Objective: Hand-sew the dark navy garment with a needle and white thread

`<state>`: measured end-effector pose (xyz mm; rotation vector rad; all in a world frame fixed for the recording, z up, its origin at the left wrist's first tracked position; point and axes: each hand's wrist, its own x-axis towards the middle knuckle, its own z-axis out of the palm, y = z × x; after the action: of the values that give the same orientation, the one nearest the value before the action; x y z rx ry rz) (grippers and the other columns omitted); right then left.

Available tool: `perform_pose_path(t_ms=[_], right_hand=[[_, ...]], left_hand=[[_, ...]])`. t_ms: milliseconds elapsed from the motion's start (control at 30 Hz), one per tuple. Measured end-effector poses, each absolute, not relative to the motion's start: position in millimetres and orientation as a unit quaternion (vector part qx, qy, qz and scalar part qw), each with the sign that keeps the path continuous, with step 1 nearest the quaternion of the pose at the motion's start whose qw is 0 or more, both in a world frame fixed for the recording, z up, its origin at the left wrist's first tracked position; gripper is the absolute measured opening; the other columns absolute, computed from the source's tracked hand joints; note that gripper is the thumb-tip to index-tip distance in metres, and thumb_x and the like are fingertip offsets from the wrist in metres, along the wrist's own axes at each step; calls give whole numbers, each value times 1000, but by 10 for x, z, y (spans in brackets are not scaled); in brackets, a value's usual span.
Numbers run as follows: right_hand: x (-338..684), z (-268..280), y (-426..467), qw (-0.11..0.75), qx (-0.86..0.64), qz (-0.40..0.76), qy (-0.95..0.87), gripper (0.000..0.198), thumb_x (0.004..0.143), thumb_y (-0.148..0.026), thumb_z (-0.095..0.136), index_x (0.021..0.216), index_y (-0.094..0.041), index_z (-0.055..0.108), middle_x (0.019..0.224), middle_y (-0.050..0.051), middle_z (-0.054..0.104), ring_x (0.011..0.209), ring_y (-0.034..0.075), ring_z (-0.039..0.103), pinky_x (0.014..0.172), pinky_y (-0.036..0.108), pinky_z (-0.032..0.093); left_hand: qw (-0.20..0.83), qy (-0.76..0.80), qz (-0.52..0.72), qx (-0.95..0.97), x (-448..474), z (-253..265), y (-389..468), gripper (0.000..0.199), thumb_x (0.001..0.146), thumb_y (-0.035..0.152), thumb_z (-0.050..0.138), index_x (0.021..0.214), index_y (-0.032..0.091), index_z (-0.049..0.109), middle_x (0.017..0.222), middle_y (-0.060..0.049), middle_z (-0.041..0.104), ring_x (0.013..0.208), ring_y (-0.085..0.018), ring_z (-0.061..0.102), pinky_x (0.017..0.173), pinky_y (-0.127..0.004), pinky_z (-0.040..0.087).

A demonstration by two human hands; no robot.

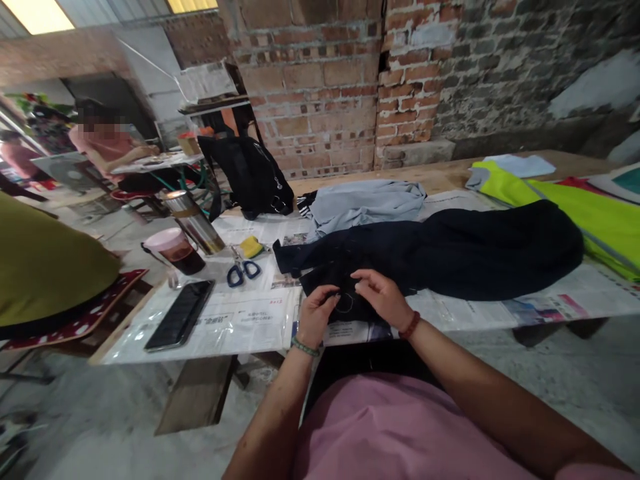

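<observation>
A dark navy garment (480,247) lies lengthwise across the table, its black left end (320,277) bunched near my hands. My left hand (314,317), with a green bracelet at the wrist, is closed in a pinch just over the near edge of the black cloth. Facing it from the right, my right hand (383,298), with a red bracelet, has thumb and forefinger drawn together above the same cloth. A thin pale loop, thread-like, shows on the black fabric between them. Whatever sits in either set of fingertips is too small to make out.
Left of the cloth are scissors (243,272), a yellow pad (251,247), a phone (181,315), a lidded cup (176,252) and a steel flask (195,223). Behind lie a grey garment (367,203) and black backpack (255,173). A hi-vis garment (575,207) is at right; people sit at left.
</observation>
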<state>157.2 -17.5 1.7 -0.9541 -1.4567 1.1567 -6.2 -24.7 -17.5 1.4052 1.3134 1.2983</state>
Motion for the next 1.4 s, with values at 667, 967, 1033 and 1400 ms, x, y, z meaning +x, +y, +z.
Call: perform_pose_path(t_ms=[667,967,1033,1400], right_hand=[[1485,-189,-148,448,-385,671,-447,26,57,-35,70,72,-15,67,72,1,63,68,10,52,68,24,37],[1512,-183,-153,435,-397,691,-420,26,54,-32,72,71,-14,63,62,-3,55,50,4,42,45,18,28],[1503,-182,-162,440,-397,687,-420,26,54,-32,72,70,-14,62,62,-3,56,51,5,43,46,18,29],[1497,-160,-143,452,-397,684,-412,26,55,-35,70,65,-15,57,54,-5,50,46,5,39,42,17,28]], left_hand=[[160,471,470,730,27,-176,-376,34,63,-1,46,81,22,63,82,-1,56,79,-13,55,71,-26,45],[226,535,418,698,58,-165,-364,12,68,17,57,79,21,63,77,0,64,73,-14,58,69,-25,45],[234,547,411,691,65,-163,-361,11,68,18,57,78,21,63,75,1,64,70,-13,58,68,-25,45],[305,545,438,646,47,-131,-350,14,72,33,56,73,21,63,60,4,56,56,-11,49,53,-21,38]])
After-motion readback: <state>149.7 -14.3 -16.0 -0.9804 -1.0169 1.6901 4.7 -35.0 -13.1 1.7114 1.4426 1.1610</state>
